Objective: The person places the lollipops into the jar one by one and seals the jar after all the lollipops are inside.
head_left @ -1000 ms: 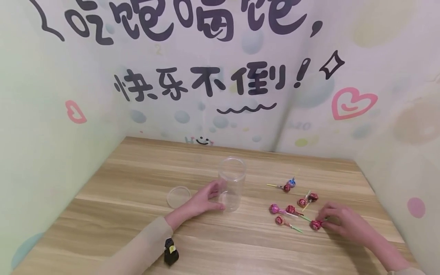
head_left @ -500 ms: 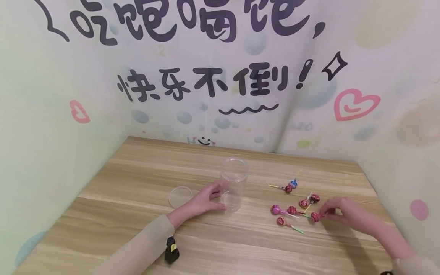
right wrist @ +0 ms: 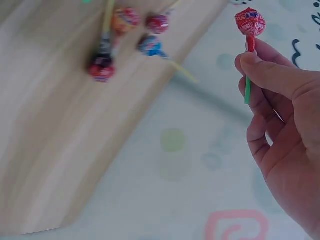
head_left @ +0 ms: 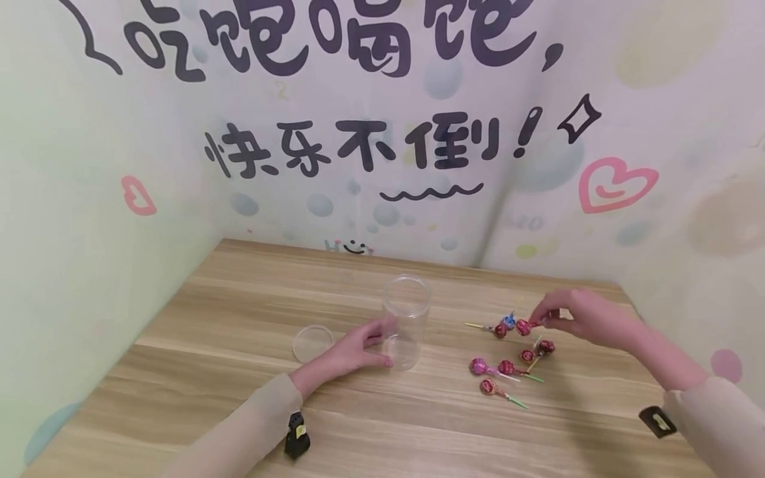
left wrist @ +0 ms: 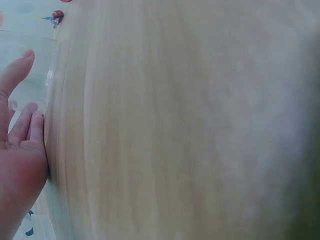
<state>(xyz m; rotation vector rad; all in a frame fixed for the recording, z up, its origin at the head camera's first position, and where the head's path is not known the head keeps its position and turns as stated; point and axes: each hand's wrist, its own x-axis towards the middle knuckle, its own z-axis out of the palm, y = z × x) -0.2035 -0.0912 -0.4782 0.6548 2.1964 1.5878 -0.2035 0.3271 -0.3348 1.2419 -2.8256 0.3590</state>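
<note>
In the head view, a clear plastic jar (head_left: 409, 335) stands upright and open-topped on the wooden table. My left hand (head_left: 349, 352) holds its left side low down, thumb at the front and fingers round the back. My right hand (head_left: 597, 322) is raised over the table's right part, pinching a red-wrapped lollipop (head_left: 523, 327) by its stick. The right wrist view shows this lollipop (right wrist: 250, 22) head up, its green stick between thumb and fingers. Below the right hand lie several other lollipops, among them a purple one (head_left: 478, 366) and a blue one (head_left: 509, 321).
A round clear lid (head_left: 313, 344) lies flat on the table (head_left: 239, 318), left of the jar and beyond the left forearm. Printed walls (head_left: 358, 219) close off the table's back and both sides.
My right hand has lifted the red lollipop from the pile's near right side and carried it up and away from me. My left hand stays at the jar.
</note>
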